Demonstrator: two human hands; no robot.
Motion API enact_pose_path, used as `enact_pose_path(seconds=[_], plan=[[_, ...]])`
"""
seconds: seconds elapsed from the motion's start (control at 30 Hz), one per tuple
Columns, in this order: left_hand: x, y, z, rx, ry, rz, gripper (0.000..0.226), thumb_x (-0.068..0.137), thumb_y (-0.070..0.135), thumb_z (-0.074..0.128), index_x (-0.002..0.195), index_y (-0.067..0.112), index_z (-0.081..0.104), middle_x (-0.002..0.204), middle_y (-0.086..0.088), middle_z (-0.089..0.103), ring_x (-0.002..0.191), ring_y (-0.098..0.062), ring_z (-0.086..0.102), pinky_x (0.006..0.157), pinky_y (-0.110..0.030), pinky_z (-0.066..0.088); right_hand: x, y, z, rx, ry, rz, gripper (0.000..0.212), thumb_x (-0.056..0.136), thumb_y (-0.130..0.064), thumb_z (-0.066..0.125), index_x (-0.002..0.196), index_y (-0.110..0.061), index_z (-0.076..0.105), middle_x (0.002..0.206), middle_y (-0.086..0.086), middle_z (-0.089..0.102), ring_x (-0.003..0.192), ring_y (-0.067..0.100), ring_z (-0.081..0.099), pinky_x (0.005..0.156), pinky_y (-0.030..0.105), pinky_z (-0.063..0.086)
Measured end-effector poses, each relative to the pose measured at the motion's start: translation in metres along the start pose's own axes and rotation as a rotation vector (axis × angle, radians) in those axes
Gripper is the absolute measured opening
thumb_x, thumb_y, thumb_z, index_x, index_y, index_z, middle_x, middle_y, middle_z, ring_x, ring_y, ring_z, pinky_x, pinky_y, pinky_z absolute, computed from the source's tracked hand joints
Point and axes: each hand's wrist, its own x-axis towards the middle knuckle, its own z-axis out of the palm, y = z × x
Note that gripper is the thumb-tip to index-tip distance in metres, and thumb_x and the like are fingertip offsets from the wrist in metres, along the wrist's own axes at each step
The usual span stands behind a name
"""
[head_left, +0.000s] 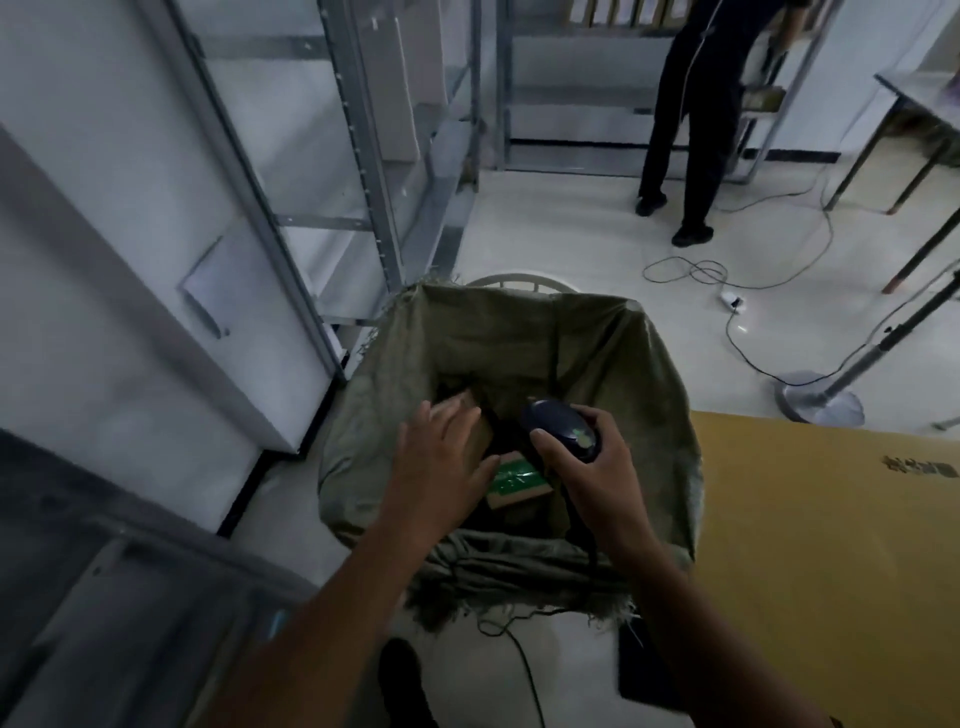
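An open green woven sack (519, 332) stands on the floor in front of me. Inside lie a plain brown box (475, 434) and a brown box with a green label (517, 483). My left hand (441, 462) reaches into the sack with fingers spread, lying over the plain brown box. My right hand (592, 473) grips a dark handheld barcode scanner (563, 428) over the sack's mouth, its head above the boxes. A black cable hangs from the scanner down the sack's near side.
Grey metal shelving (363, 171) stands at left and back. A large yellow cardboard sheet (826, 545) lies at right. Another person (691, 119) stands at the far shelves. Cables and a white adapter (730, 299) trail on the floor near a fan stand base (818, 402).
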Motion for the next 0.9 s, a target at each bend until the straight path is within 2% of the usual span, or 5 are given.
enact_pose_path(seconds=[0.13,0.4,0.63,0.77,0.9], plan=[[-0.039,-0.011,-0.017,0.062,0.032,-0.114,0.065,0.102,0.063,0.042,0.16,0.037,0.029,0.17,0.004,0.022,0.159,-0.025,0.007,0.126,-0.051,0.005,-0.017,-0.009,0.016,0.006,-0.13,-0.029,0.053,0.081,-0.04,0.086,0.125,-0.027,0.059,0.114,-0.008,0.069,0.096,0.001,0.069,0.08,0.023,0.059],[-0.104,-0.04,-0.053,0.1,0.144,-0.295,0.067,0.1,0.066,0.042,0.16,0.039,0.03,0.17,0.004,0.024,0.159,-0.026,0.007,0.127,-0.05,0.001,-0.049,-0.031,0.06,0.039,-0.329,-0.073,0.047,0.083,-0.035,0.085,0.121,-0.031,0.058,0.109,-0.011,0.069,0.091,0.002,0.071,0.077,0.029,0.062],[-0.197,-0.08,-0.087,0.105,0.229,-0.51,0.065,0.101,0.064,0.043,0.16,0.041,0.027,0.172,0.008,0.017,0.159,-0.022,0.001,0.127,-0.048,0.0,-0.101,-0.047,0.129,0.021,-0.517,-0.158,0.048,0.081,-0.035,0.085,0.121,-0.031,0.058,0.106,-0.015,0.067,0.093,-0.002,0.069,0.076,0.02,0.06],[-0.26,-0.1,-0.106,0.098,0.31,-0.616,0.065,0.1,0.063,0.047,0.159,0.041,0.029,0.171,0.008,0.02,0.159,-0.022,0.003,0.128,-0.048,0.0,-0.147,-0.056,0.168,0.001,-0.635,-0.212,0.053,0.081,-0.042,0.085,0.124,-0.034,0.056,0.11,-0.008,0.069,0.089,0.012,0.073,0.076,0.033,0.063],[-0.33,-0.113,-0.121,0.069,0.395,-0.688,0.064,0.099,0.061,0.05,0.158,0.043,0.031,0.17,0.011,0.021,0.159,-0.019,0.005,0.128,-0.05,0.006,-0.202,-0.068,0.196,-0.016,-0.716,-0.29,0.066,0.072,-0.062,0.08,0.126,-0.033,0.055,0.111,-0.007,0.068,0.088,0.014,0.073,0.072,0.031,0.063]])
